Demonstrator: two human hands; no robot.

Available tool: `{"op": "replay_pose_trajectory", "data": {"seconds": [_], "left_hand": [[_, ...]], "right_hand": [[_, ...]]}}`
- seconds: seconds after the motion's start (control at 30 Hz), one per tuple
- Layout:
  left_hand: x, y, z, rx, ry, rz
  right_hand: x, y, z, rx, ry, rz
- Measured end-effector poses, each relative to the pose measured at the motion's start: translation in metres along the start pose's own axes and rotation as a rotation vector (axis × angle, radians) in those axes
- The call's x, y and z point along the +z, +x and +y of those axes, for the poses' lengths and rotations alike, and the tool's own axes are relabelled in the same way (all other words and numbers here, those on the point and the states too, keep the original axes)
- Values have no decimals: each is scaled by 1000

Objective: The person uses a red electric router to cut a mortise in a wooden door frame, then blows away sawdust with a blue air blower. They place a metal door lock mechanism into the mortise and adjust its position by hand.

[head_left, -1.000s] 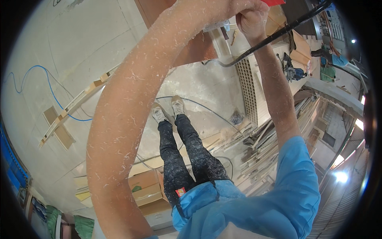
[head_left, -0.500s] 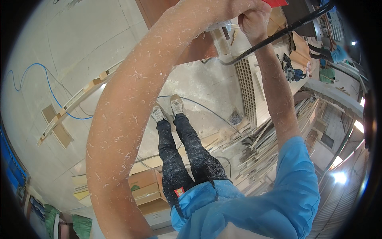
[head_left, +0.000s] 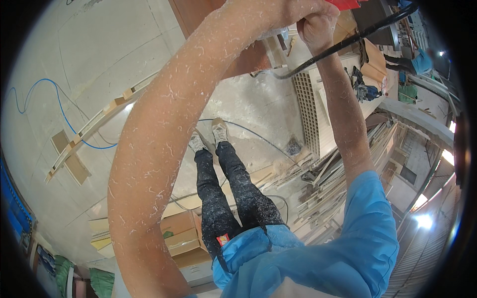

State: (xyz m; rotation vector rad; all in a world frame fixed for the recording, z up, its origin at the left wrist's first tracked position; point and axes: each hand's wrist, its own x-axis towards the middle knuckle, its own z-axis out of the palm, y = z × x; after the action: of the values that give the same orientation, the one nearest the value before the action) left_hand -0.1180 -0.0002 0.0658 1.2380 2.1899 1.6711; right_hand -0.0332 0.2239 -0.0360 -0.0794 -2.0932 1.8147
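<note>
My left arm, speckled with pale shavings, arches up to the top edge, where my left hand (head_left: 300,9) is partly cut off and its fingers are hidden. Right below and against it, my right hand (head_left: 318,29) is closed, its fingers curled in; what they grip cannot be made out. A red object (head_left: 344,4), only partly in view, shows just beside both hands. A thick black cable or hose (head_left: 350,43) runs past my right wrist. Behind my left forearm lies a reddish-brown board (head_left: 251,59).
A stack of pale panels with a grid-like end (head_left: 308,111) stands right of my feet, a blue-black power tool (head_left: 366,91) on top. Wood strips (head_left: 338,186) pile up at right. A blue hose (head_left: 64,111) and wooden frame (head_left: 102,119) lie on the floor. Another person (head_left: 421,63) is far right.
The red object has shifted slightly to the right at the top edge. Both arms keep nearly the same pose.
</note>
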Motion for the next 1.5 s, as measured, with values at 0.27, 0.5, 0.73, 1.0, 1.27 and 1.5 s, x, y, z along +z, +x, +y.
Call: {"op": "replay_pose_trajectory", "data": {"seconds": [0.27, 0.5, 0.73, 1.0, 1.27, 1.5], "left_hand": [[3, -2, 3, 32, 32, 49], [1, -2, 1, -40, 104, 4], [-1, -3, 10, -82, 24, -33], [0, -5, 14, -99, 86, -25], [-4, -10, 18, -130, 12, -16], [-4, -10, 19, -134, 35, -20]], "right_hand": [[40, 1, -29, 14, 166, 62], [55, -5, -58, 52, 3, -19], [36, -5, -42, -34, -178, -19], [49, -5, -39, 38, 162, 126], [46, -7, -43, 4, 72, 34], [27, -7, -29, -43, -12, -16]]}}
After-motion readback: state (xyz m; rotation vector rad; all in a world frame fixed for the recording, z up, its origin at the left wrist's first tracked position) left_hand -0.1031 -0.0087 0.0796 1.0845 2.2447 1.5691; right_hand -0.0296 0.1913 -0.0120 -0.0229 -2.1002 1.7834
